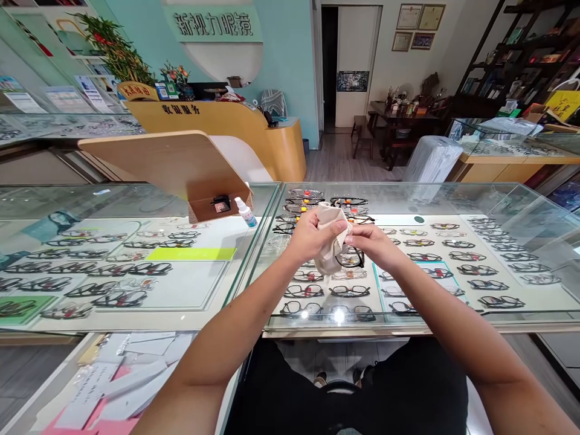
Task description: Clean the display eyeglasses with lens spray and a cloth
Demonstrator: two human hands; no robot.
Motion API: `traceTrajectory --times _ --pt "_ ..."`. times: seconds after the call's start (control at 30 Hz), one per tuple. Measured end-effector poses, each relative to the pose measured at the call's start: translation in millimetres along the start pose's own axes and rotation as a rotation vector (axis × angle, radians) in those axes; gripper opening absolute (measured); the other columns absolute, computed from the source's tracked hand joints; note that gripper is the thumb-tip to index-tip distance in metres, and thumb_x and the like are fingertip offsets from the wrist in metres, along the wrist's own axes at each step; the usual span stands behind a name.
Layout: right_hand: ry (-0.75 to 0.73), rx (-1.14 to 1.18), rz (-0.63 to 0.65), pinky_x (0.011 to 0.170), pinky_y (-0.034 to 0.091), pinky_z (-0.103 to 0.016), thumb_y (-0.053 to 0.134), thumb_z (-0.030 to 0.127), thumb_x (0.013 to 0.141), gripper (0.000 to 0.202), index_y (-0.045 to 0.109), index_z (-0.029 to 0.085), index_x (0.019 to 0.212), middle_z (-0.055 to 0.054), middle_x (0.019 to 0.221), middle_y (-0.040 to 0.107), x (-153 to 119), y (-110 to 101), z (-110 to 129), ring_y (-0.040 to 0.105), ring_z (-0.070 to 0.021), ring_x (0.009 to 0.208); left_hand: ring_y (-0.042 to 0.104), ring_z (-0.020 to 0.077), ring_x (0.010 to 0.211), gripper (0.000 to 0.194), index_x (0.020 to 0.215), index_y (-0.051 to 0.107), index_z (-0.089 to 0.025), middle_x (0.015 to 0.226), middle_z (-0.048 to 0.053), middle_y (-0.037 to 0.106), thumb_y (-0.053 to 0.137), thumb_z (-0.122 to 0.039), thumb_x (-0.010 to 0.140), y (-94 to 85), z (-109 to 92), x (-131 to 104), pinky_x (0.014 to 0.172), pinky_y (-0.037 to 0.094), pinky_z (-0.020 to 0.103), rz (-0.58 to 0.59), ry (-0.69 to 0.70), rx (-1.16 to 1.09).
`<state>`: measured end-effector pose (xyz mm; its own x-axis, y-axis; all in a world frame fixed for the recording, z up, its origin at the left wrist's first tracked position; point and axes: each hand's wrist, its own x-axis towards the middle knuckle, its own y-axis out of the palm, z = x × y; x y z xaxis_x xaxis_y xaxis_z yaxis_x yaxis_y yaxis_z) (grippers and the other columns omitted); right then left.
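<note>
The left hand (pixel 309 234) is closing round a pale cloth (pixel 327 244), pressing it with the thumb; the right hand (pixel 377 246) is narrowing to a pinch at the cloth's edge, beside a pair of black-framed glasses (pixel 353 260), though its exact grip is hiding from view; the glasses are showing partly below the cloth, between the two hands, above a glass display counter (pixel 399 324); rows of spectacles (pixel 350 291) are lying inside it, several bearing red or yellow tags too small for reading.

Beyond, a wall sign (pixel 215 24) is reading 新视力眼镜 in dark characters; the wooden desk (pixel 217 130) beneath it is carrying 收银服务; a white spray bottle (pixel 246 212) is standing on the neighbouring counter, beside a tilted brown board (pixel 158 158), its blue label staying illegible; four framed certificates (pixel 409 16) are hanging near the doorway, their print blurring; a yellow bag (pixel 563 104) at far right is showing dark lettering, also unclear.
</note>
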<state>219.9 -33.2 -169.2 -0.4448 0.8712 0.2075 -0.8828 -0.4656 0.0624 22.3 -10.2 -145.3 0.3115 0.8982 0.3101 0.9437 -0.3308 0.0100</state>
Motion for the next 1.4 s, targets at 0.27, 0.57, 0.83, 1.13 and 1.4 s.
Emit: traceTrajectory --times 0.27,0.57,0.83,1.13,1.4 --pt "0.0 -0.031 -0.013 0.087 0.052 -0.034 0.091 0.055 0.085 0.033 0.091 0.022 0.086 -0.006 0.094 0.079 -5 -3 13 0.068 -0.0217 0.091 0.054 0.0139 0.055 0.074 0.077 0.065 -0.016 0.066 0.003 0.064 0.081 -0.089 0.079 -11.8 1 3 0.053 0.041 0.026 0.178 -0.097 -0.079" --pt "0.044 0.085 -0.023 0.086 0.053 -0.033 0.092 0.058 0.084 0.038 0.091 0.02 0.088 -0.006 0.089 0.08 -5 4 11 0.069 -0.0194 0.085 0.058 0.014 0.066 0.066 0.086 0.064 -0.017 0.075 0.0 0.067 0.103 -0.066 0.064 -0.3 -9 -3 0.063 0.045 0.025 0.081 -0.022 -0.061" --pt "0.018 0.045 0.01 0.084 0.053 -0.033 0.094 0.055 0.082 0.033 0.09 0.022 0.081 -0.004 0.086 0.078 -6 5 10 0.068 -0.0192 0.082 0.049 0.0113 0.052 0.076 0.068 0.058 -0.018 0.06 0.001 0.058 0.078 -0.09 0.081 -3.6 0 -2 0.05 0.036 0.025 0.037 -0.024 -0.059" --pt "0.103 0.159 -0.09 0.07 0.05 -0.029 0.098 0.057 0.073 0.039 0.089 0.019 0.08 -0.006 0.08 0.078 -7 4 18 0.066 -0.0174 0.073 0.061 0.0147 0.071 0.065 0.092 0.067 -0.017 0.082 0.001 0.07 0.107 -0.058 0.062 -6.2 -5 0 0.065 0.047 0.024 0.151 -0.048 -0.119" --pt "0.066 0.119 -0.023 0.081 0.053 -0.033 0.097 0.058 0.076 0.038 0.087 0.021 0.078 -0.004 0.084 0.078 -5 10 7 0.068 -0.0191 0.08 0.047 0.0112 0.057 0.072 0.073 0.062 -0.017 0.065 -0.001 0.058 0.083 -0.086 0.079 1.0 3 -3 0.054 0.038 0.025 -0.014 -0.018 -0.057"
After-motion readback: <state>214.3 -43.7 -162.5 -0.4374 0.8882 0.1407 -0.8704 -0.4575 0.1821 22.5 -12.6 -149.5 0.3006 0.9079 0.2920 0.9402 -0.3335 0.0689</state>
